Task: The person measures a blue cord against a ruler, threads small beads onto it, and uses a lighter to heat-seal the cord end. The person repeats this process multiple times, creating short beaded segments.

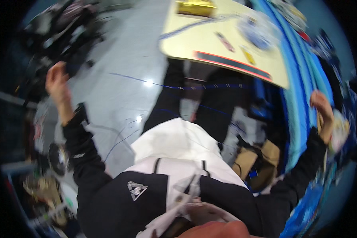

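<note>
A thin blue string (162,84) runs taut across the space in front of me, above my legs. It lines up with the fingertips of both raised hands, though its ends fade from sight before them. My left hand (58,84) is far out to the left over the floor, its fingers curled together. Out to the right, beside the blue-covered bed edge, my right hand (322,105) is held with fingers bent in and pinched. Both hands are somewhat blurred.
Ahead stands a small cream table (178,45) with a gold box (196,8), a dark red-edged ruler (232,64), a pink-handled tool (225,41), a yellow tool (248,55) and a clear bag (260,31). Loose blue strands (123,141) trail over the floor. An open cardboard box (246,160) sits low right.
</note>
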`<state>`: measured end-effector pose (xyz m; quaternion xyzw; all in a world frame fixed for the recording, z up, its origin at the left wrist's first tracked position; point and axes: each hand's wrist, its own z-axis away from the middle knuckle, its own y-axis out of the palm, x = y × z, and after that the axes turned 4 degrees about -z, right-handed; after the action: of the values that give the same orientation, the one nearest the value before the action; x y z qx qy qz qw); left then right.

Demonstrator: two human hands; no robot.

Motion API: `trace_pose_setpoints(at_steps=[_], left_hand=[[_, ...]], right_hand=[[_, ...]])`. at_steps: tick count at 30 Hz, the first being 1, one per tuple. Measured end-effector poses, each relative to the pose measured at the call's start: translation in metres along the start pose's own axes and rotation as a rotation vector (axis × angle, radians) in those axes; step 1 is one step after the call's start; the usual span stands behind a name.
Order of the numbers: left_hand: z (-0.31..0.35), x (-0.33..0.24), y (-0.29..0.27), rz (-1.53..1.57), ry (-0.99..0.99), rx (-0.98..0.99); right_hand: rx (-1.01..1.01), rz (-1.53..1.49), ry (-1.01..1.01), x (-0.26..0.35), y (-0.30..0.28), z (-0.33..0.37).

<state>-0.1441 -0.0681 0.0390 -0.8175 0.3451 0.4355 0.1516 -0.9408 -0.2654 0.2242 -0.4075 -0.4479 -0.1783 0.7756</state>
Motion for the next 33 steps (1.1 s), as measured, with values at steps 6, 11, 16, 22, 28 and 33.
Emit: trace_pose_setpoints(at_steps=[6, 11, 16, 22, 28, 33], left_hand=[[0.024, -0.097, 0.071, -0.177, 0.176, 0.308], [0.046, -0.141, 0.116, -0.308, 0.229, 0.401], [0.054, -0.138, 0.136, -0.411, 0.318, 0.39], [0.034, -0.108, 0.095, -0.252, 0.272, 0.012], [0.031, -0.118, 0.076, -0.07, 0.388, -0.32], [0.027, -0.132, 0.078, 0.064, 0.469, -0.512]], right_hand=[[0.026, 0.59, -0.166, 0.03, 0.163, -0.107], [0.046, 0.032, -0.806, 0.092, 0.338, -0.18], [0.374, -0.617, -0.728, 0.145, 0.412, -0.2], [0.383, -0.494, -0.414, 0.112, 0.306, -0.186], [0.278, -0.227, -0.284, 0.09, 0.194, -0.12], [0.073, 0.003, -0.355, 0.046, 0.126, -0.063]])
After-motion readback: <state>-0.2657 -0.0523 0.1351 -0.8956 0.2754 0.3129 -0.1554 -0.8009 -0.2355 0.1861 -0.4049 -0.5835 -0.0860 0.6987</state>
